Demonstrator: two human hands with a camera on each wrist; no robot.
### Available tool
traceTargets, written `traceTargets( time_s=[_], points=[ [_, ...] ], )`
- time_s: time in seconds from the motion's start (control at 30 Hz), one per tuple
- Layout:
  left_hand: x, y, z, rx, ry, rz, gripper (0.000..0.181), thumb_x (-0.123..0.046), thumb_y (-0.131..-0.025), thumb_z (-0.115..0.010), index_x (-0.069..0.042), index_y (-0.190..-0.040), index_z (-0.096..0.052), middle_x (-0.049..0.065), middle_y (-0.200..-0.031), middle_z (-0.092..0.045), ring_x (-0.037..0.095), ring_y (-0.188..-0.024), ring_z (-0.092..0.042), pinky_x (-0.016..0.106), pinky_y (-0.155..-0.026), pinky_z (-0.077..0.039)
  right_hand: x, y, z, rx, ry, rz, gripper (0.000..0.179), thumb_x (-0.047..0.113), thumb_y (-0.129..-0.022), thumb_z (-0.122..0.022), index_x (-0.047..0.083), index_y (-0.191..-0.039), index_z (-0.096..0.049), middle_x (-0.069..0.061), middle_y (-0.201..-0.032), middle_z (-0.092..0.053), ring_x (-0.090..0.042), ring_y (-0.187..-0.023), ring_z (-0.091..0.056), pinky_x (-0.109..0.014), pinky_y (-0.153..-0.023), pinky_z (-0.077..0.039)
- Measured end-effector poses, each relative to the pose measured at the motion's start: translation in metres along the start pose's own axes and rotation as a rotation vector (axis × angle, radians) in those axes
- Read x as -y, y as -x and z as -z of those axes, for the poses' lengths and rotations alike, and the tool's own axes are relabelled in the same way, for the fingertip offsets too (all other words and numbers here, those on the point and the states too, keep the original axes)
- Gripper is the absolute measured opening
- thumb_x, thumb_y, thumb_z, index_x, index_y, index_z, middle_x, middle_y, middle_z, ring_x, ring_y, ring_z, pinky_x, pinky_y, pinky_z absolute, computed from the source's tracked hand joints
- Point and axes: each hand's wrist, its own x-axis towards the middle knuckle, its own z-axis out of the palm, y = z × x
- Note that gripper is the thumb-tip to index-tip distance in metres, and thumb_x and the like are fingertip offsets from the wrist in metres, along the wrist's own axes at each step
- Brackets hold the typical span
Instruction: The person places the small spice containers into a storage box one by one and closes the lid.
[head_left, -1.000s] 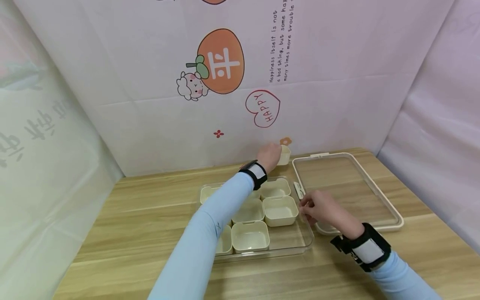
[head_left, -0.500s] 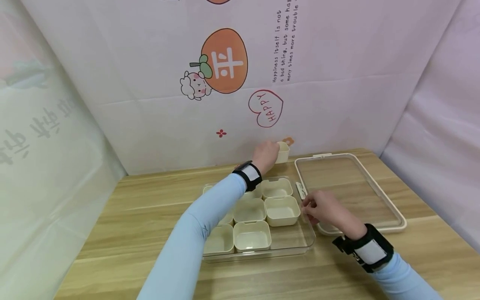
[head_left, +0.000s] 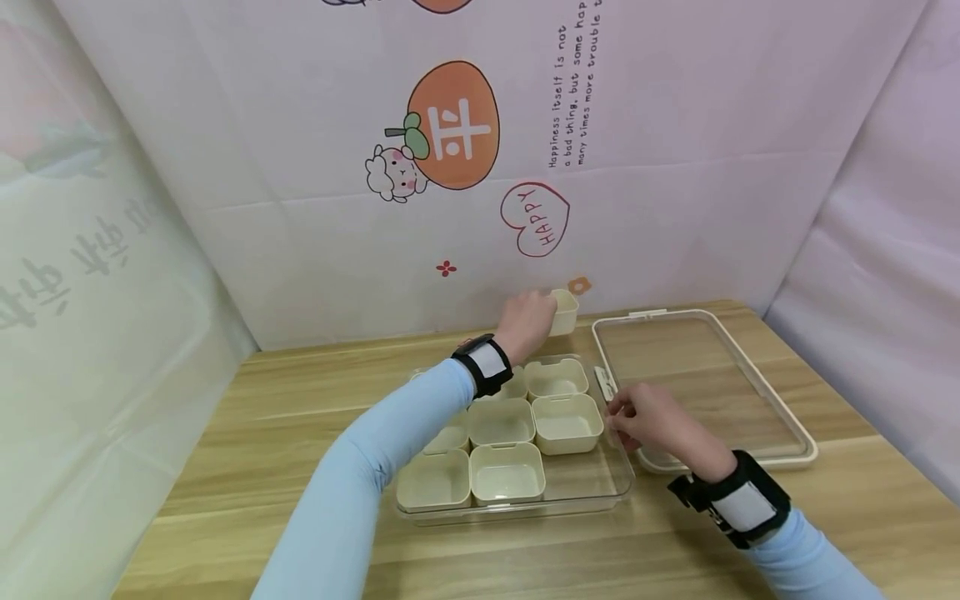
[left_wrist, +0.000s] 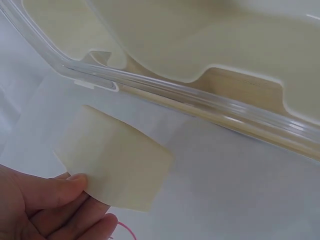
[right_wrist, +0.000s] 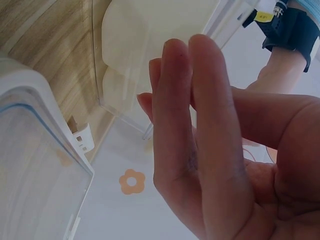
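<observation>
At the back of the table, my left hand (head_left: pixel 527 323) pinches a small cream storage box (head_left: pixel 564 313) by its side, thumb against the wall. In the left wrist view the held box (left_wrist: pixel 117 157) is off the table, just beyond the clear tray's far edge. The clear plastic tray (head_left: pixel 517 510) holds several matching cream boxes, one of them a box (head_left: pixel 566 425) at the right of the middle row. My left sleeve hides part of the tray's left side. Beside the tray's right wall is my right hand (head_left: pixel 647 417), fingers loosely bent with nothing between them.
A clear lid with a white rim (head_left: pixel 783 417) lies flat to the right of the tray, close to my right hand. A printed white curtain (head_left: pixel 337 275) stands behind the wooden table (head_left: pixel 247 467), with more cloth at both sides.
My left hand and the cream box have shifted slightly left behind the tray. The left forearm has swung left, uncovering more of the front-left box. My right hand stays in place.
</observation>
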Motion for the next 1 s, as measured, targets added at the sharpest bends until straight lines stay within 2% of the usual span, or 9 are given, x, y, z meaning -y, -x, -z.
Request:
traceTargets(
  time_s=[0.27, 0.63, 0.87, 1.0],
  points=[
    [0.002, 0.019, 0.006, 0.007, 0.049, -0.020, 0.017, -0.005, -0.091, -0.053, -0.013, -0.079, -0.062, 0.001, -0.079, -0.066, 0.015, -0.072, -0.062, 0.030, -0.053, -0.049, 0.000, 0.000, -0.001, 0.003, -0.009, -0.010, 0.016, 0.003, -0.087, -0.061, -0.010, -0.097, -0.063, -0.011, -0.077, -0.068, -0.021, -0.060, -0.067, -0.032, -0.056, -0.056],
    [0.008, 0.042, 0.014, 0.006, 0.050, -0.038, 0.013, -0.007, -0.084, -0.061, -0.013, -0.072, -0.062, 0.001, -0.074, -0.063, 0.015, -0.070, -0.061, 0.029, -0.048, -0.048, -0.001, 0.001, 0.000, 0.013, -0.012, 0.013, 0.018, 0.002, -0.088, -0.060, -0.012, -0.098, -0.062, -0.012, -0.076, -0.068, -0.023, -0.060, -0.067, -0.034, -0.055, -0.056],
    [0.007, 0.053, 0.021, 0.012, 0.043, -0.061, 0.012, -0.006, -0.084, -0.059, -0.012, -0.074, -0.064, 0.002, -0.075, -0.060, 0.014, -0.067, -0.055, 0.028, -0.047, -0.044, 0.000, 0.001, 0.001, 0.014, 0.010, 0.004, 0.018, 0.002, -0.088, -0.059, -0.012, -0.099, -0.062, -0.012, -0.078, -0.068, -0.017, -0.059, -0.065, -0.031, -0.055, -0.055],
    [0.004, 0.060, 0.026, 0.007, 0.032, -0.087, 0.017, -0.001, -0.082, -0.056, -0.012, -0.069, -0.061, 0.001, -0.072, -0.056, 0.012, -0.063, -0.050, 0.025, -0.045, -0.042, 0.000, 0.001, 0.001, 0.016, 0.010, 0.009, 0.018, 0.003, -0.088, -0.059, -0.012, -0.098, -0.062, -0.012, -0.077, -0.068, -0.016, -0.058, -0.065, -0.029, -0.054, -0.055]
  ],
)
